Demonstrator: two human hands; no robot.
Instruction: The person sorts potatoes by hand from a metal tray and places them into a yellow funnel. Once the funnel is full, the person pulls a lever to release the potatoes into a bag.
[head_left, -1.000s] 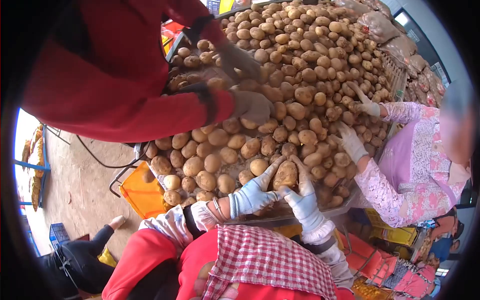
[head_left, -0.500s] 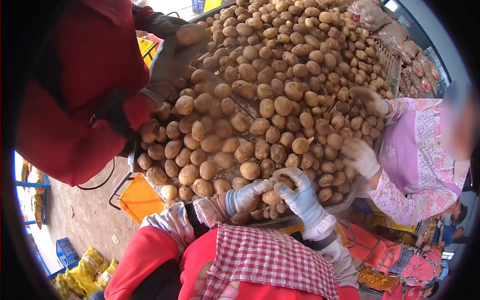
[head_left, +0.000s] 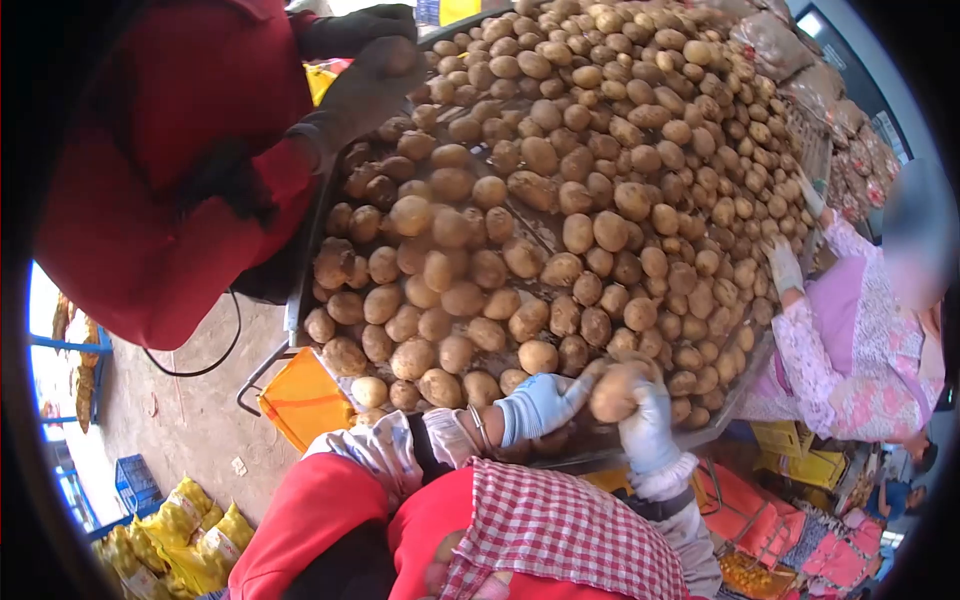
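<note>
In the head view my right hand (head_left: 650,425), in a pale glove with bare fingertips, is closed around a brown potato (head_left: 612,393). The potato is held just above the near edge of the heap. My left hand (head_left: 540,405), gloved in light blue, is beside it, its fingers stretched toward the potato. I see nothing held in the left hand, and its fingertips are slightly blurred. Loose potatoes (head_left: 537,357) lie just beyond both hands on the dark metal-edged table (head_left: 700,436).
A co-worker in red (head_left: 200,150) stands at the left, a dark-gloved hand holding a potato (head_left: 388,58). A co-worker in a floral top (head_left: 840,340) reaches into the heap at the right. Filled sacks (head_left: 775,45) are at the back right. An orange panel (head_left: 305,400) hangs at the near left corner.
My hands have moved apart, the right one lifting a potato. The right-side co-worker's hands have moved farther back along the heap. The whole view has shifted slightly.
</note>
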